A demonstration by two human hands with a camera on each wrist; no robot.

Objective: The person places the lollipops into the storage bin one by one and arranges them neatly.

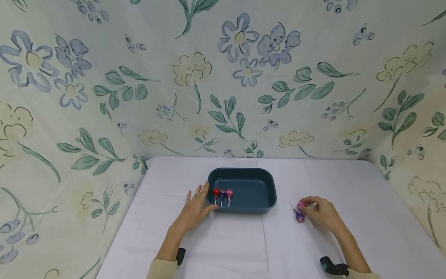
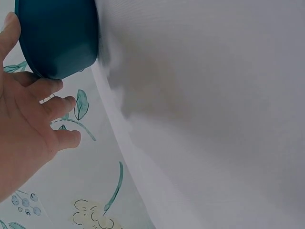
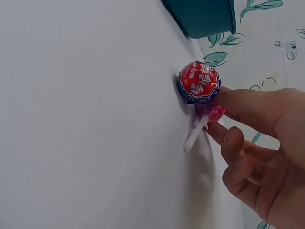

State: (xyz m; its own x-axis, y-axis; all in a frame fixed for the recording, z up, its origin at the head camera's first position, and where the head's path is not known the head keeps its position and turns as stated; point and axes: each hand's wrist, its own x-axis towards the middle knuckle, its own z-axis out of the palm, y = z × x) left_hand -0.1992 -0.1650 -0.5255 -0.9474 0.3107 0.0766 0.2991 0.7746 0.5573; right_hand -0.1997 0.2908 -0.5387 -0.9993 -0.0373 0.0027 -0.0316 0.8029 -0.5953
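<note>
Touching left hand (image 1: 193, 212), tray (image 1: 250, 189), pink lollipop (image 1: 300, 205) in right hand (image 1: 323, 215)

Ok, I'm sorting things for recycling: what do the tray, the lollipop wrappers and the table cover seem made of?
Tray: probably plastic, low sheen; smooth walls, rounded corners.
Wrappers: likely thin plastic film; printed, crinkled where pink.
Table cover: seemingly matt cloth, from its soft creases.

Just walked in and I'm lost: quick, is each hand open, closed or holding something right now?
Left hand: open, touching the dark blue tray.
Right hand: closed, pinching a pink lollipop.
</note>
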